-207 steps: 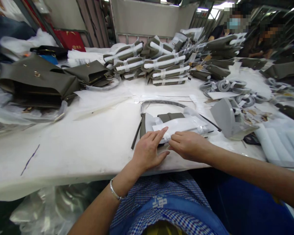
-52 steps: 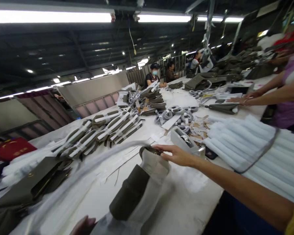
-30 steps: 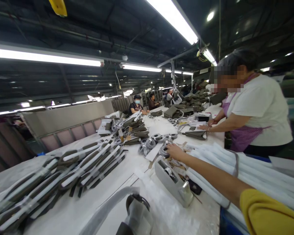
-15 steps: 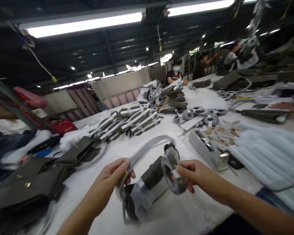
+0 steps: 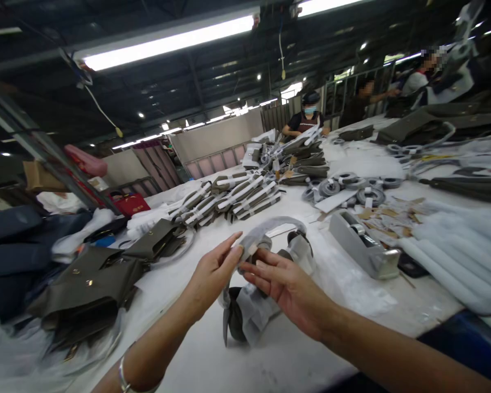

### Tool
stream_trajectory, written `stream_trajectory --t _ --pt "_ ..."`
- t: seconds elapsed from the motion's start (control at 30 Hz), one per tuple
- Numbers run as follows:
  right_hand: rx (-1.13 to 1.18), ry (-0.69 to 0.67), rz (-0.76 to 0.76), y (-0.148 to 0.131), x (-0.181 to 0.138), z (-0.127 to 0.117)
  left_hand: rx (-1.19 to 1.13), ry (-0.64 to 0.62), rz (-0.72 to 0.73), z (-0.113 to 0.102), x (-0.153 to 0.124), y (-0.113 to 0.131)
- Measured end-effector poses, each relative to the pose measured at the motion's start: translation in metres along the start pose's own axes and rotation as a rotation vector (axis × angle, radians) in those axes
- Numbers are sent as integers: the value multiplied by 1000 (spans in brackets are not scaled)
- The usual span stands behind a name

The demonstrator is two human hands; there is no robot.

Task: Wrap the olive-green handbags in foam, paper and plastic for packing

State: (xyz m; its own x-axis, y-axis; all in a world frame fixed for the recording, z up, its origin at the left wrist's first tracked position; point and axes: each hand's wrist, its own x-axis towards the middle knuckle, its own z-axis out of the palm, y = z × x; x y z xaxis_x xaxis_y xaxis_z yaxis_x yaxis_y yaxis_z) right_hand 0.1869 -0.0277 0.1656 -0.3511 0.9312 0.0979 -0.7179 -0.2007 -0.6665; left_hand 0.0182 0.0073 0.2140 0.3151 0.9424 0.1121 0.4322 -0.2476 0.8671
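Observation:
An olive handbag [image 5: 237,315], partly wrapped in white film, lies on the white table in front of me. Its handle [image 5: 284,222], sleeved in pale film, arches above it. My left hand [image 5: 213,275] is closed on the left side of this handle. Against the same spot, my right hand [image 5: 288,286] pinches a coiled strap [image 5: 264,242] with a small white piece on it. Fingers cover most of the coil. Right of the bag stands a grey tape dispenser [image 5: 358,243].
Open olive bags [image 5: 94,289] lie at left. Beyond the handbag are stacked wrapped strips [image 5: 233,199] and several strap coils [image 5: 331,186]. White padded rolls [image 5: 445,267] cover the right side, near scattered brown tags [image 5: 387,221]. A masked person [image 5: 306,117] sits across the table.
My right hand has carried the coiled strap left, from the handle's right side to beside my left hand. My view has shifted left, so the surroundings appear farther right.

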Motion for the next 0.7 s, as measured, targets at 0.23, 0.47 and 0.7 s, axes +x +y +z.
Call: stream_trajectory --t 0.23,0.47,0.7 --pt "-627 35 -152 -5 -2 -17 67 -191 -25 -10 3 5" --pt "-1183 -115 -459 -29 -31 -33 -119 33 -298 -3 -2 -1" --pt "-1490 287 -499 -91 -59 -134 -227 192 -420 1 5 -12"
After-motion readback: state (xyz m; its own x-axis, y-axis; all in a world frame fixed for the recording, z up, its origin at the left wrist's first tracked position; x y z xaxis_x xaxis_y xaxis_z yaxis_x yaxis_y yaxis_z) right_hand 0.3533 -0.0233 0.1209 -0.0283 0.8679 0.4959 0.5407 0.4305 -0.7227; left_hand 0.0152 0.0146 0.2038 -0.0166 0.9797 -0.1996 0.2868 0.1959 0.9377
